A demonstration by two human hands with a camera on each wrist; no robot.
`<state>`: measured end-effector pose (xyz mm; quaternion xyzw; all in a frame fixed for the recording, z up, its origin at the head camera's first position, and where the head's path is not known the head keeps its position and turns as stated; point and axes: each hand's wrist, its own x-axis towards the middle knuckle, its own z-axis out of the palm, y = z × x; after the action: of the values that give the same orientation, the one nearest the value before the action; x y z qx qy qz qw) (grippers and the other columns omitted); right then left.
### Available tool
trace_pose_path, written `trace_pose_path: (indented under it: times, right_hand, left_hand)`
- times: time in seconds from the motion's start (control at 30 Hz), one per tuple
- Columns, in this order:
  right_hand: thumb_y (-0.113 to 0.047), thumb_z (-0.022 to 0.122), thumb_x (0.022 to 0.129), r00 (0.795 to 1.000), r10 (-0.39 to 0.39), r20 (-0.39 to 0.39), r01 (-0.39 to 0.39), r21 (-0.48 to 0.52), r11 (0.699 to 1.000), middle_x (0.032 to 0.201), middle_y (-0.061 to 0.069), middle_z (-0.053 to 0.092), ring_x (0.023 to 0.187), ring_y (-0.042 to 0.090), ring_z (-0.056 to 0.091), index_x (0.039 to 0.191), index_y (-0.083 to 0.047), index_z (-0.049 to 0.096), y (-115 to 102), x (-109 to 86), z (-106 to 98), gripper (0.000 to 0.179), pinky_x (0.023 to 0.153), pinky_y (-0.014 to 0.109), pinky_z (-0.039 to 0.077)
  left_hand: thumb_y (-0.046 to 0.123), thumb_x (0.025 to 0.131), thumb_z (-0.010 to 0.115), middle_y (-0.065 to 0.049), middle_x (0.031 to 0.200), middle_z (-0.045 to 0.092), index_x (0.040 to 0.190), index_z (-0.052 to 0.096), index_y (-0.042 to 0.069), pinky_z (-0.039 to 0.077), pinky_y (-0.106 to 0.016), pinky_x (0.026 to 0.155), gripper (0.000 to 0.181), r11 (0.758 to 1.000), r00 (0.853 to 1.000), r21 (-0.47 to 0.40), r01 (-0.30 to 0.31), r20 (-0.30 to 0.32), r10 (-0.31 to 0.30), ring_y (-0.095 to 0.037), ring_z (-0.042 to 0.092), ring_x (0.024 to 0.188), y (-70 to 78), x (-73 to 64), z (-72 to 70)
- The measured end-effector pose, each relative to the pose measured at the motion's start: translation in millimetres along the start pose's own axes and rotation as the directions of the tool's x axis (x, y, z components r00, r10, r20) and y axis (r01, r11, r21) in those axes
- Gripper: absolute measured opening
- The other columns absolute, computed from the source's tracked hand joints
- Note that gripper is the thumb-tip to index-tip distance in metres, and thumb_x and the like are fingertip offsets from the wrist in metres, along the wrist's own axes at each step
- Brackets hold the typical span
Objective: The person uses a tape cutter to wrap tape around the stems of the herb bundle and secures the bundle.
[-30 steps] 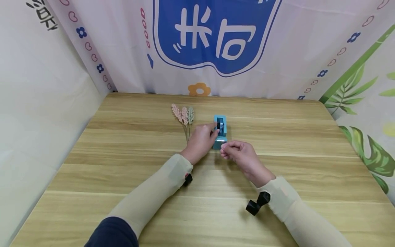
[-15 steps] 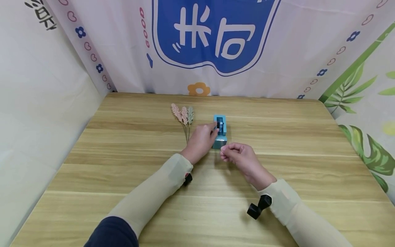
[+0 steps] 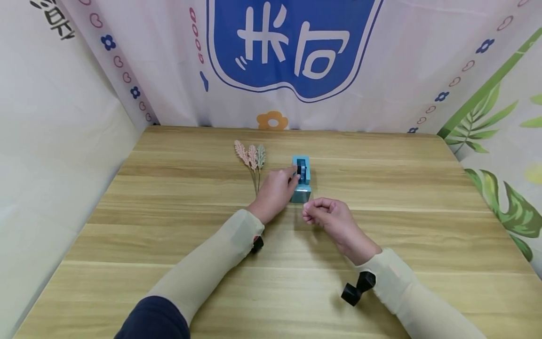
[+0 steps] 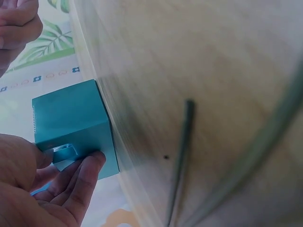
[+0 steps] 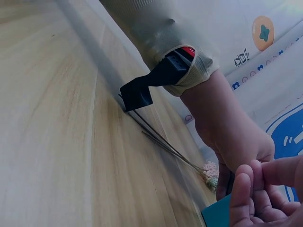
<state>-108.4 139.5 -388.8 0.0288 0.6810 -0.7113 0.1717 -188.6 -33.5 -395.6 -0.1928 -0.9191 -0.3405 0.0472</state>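
A teal tape dispenser (image 3: 301, 194) stands on the table just beyond both hands. My left hand (image 3: 274, 193) grips its left side, thumb and fingers near the roll; the left wrist view shows those fingers (image 4: 85, 184) against the dispenser's side (image 4: 71, 116). In front of the cutting edge, my right hand (image 3: 332, 219) has thumb and forefinger pinched together. A faint clear strip of tape (image 3: 306, 198) seems to run from the dispenser to that pinch. In the right wrist view, the right fingertips (image 5: 258, 172) hide most of the dispenser (image 5: 218, 212).
Artificial flower stems with pink and green heads (image 3: 252, 157) lie left of the dispenser, partly under the left hand and forearm. The wooden table (image 3: 169, 197) reaches a printed curtain (image 3: 178, 84) at the back. A black camera mount (image 3: 357, 288) hangs from the right wrist.
My right hand has drawn back slightly toward me, its thumb and forefinger still together. My left hand and the dispenser have kept their places; the flowers lie as before.
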Motion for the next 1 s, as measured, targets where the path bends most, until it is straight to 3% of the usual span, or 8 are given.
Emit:
trace_pose_path:
  times: [0.5, 1.0]
  right_hand:
    - [-0.007, 0.062, 0.105, 1.000, 0.004, 0.002, -0.004, 0.005, 1.000, 0.090, -0.003, 0.075, 0.085, 0.006, 0.070, 0.115, 0.013, 0.065, -2, -11.1, 2, 0.023, 0.082, 0.022, 0.060]
    - [-0.006, 0.061, 0.105, 1.000, 0.005, -0.003, -0.005, 0.029, 1.000, 0.087, -0.004, 0.076, 0.082, 0.005, 0.071, 0.114, 0.012, 0.064, 2, -23.9, 4, 0.021, 0.081, 0.022, 0.060]
  left_hand:
    - [0.020, 0.110, 0.055, -0.017, 0.117, 0.078, 0.144, 0.060, -0.001, 0.044, -0.020, 0.051, 0.040, 1.000, 1.000, -0.012, -0.004, 0.008, 0.004, -0.010, 0.053, 0.055, -1.5, -1.0, -0.6]
    - [0.021, 0.110, 0.057, -0.016, 0.123, 0.077, 0.141, 0.063, 0.000, 0.059, -0.028, 0.070, 0.038, 1.000, 1.000, -0.027, 0.004, -0.003, -0.004, -0.016, 0.072, 0.081, -3.8, 0.1, 1.4]
